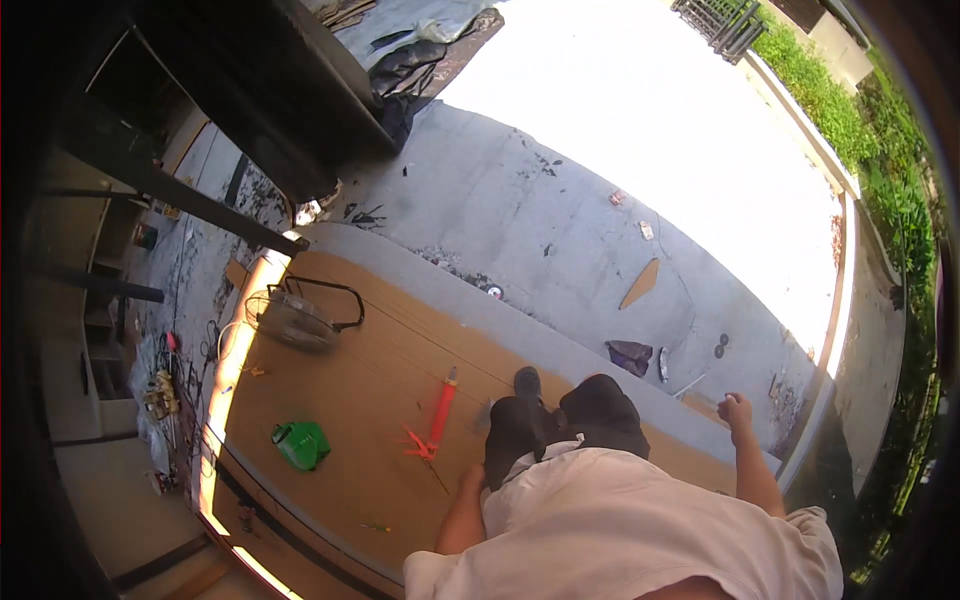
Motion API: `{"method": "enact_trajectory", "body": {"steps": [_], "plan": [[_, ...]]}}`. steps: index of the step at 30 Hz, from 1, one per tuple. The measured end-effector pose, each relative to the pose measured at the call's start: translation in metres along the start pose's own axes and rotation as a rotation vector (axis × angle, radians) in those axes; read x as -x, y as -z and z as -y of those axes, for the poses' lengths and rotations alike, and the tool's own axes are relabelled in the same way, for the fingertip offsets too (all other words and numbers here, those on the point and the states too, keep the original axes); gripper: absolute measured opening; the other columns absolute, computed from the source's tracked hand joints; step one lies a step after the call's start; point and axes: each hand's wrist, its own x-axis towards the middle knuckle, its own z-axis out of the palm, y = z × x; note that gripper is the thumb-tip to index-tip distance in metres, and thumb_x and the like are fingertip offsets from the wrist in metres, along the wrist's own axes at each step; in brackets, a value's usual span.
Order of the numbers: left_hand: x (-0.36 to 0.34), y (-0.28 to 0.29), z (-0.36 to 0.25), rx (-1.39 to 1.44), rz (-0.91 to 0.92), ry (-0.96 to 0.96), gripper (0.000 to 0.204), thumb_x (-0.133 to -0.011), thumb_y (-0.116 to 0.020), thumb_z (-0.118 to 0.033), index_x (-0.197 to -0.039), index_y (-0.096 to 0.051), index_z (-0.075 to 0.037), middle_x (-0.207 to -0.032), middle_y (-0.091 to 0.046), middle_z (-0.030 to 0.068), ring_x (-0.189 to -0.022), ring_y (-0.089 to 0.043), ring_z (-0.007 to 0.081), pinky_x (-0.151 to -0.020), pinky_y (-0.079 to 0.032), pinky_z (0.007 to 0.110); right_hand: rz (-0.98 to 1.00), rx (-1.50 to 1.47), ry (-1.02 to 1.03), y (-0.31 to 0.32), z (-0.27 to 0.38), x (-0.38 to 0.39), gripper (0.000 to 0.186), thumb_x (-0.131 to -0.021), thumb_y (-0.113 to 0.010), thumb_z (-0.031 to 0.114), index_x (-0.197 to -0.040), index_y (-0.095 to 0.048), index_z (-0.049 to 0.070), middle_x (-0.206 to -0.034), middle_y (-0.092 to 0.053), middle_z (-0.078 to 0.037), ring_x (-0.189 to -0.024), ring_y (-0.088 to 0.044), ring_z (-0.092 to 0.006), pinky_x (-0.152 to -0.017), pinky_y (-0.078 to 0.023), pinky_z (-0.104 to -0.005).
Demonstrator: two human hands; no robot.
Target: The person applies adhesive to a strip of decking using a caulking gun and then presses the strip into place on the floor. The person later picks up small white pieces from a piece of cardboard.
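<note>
My right hand (pixel 735 412) is held out to the right with its fingers curled closed. Whatever it may hold is too small or hidden to name. My left hand (pixel 474 480) hangs beside my left thigh, its fingers mostly hidden against the dark shorts. Nearest to it, on the brown board floor covering (pixel 380 400), lies an orange-red caulking gun (pixel 440 415). Farther left rests a green plastic container (pixel 301 445). A small yellow-green tool (pixel 376 527) lies nearer to me.
A fan (pixel 300 318) lies on the board at the far left. Beyond the grey step is concrete ground (pixel 560 230) with a brown cardboard piece (pixel 640 284) and a dark plastic bag (pixel 630 355). A large black post (pixel 260 90) stands upper left; tools and cables (pixel 165 400) clutter the left side.
</note>
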Motion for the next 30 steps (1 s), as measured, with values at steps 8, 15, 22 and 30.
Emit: {"method": "enact_trajectory", "body": {"steps": [8, 15, 22, 30], "plan": [[-0.039, 0.179, -0.279, 0.416, -0.635, -0.283, 0.025, -0.099, -0.058, -0.025, -0.105, -0.069, -0.004, -0.082, -0.071, 0.0092, -0.069, -0.068, 0.0197, -0.062, -0.054, 0.033, 0.149, 0.091, -0.769, -0.017, -0.129, -0.024, 0.016, -0.096, -0.053, 0.014, -0.101, -0.061, 0.001, -0.083, -0.066, -0.016, -0.065, -0.066, -0.0249, -0.054, -0.054, -0.0385], [-0.136, 0.151, -0.489, 0.215, -0.241, -0.560, 0.032, -0.099, -0.063, -0.026, -0.118, -0.069, 0.000, -0.104, -0.073, 0.0124, -0.094, -0.069, 0.0220, -0.082, -0.055, 0.038, 0.352, 0.548, 0.025, -0.177, 0.102, -0.286, 0.030, -0.095, -0.063, 0.020, -0.110, -0.070, -0.005, -0.096, -0.074, -0.014, -0.076, -0.072, -0.0230, -0.070, -0.060, -0.0368], [-0.201, 0.316, -0.713, 0.067, -0.178, -0.564, 0.046, -0.098, -0.063, -0.039, -0.125, -0.067, -0.003, -0.114, -0.073, 0.0203, -0.106, -0.069, 0.0354, -0.092, -0.053, 0.042, 0.282, 0.002, 0.465, -0.297, 0.510, -0.473, 0.031, -0.101, -0.056, 0.019, -0.120, -0.063, -0.004, -0.092, -0.071, -0.013, -0.079, -0.068, -0.0182, -0.070, -0.055, -0.0327], [-0.136, 0.678, -1.096, 0.428, -0.784, -1.187, 0.032, -0.104, -0.061, -0.019, -0.133, -0.061, -0.003, -0.112, -0.070, 0.0049, -0.101, -0.066, 0.0153, -0.092, -0.051, 0.030, 0.467, 0.094, -0.194, -0.409, 0.531, -0.598, 0.034, -0.097, -0.063, 0.020, -0.124, -0.064, -0.001, -0.088, -0.073, -0.016, -0.070, -0.071, -0.0237, -0.059, -0.057, -0.0351]]}}
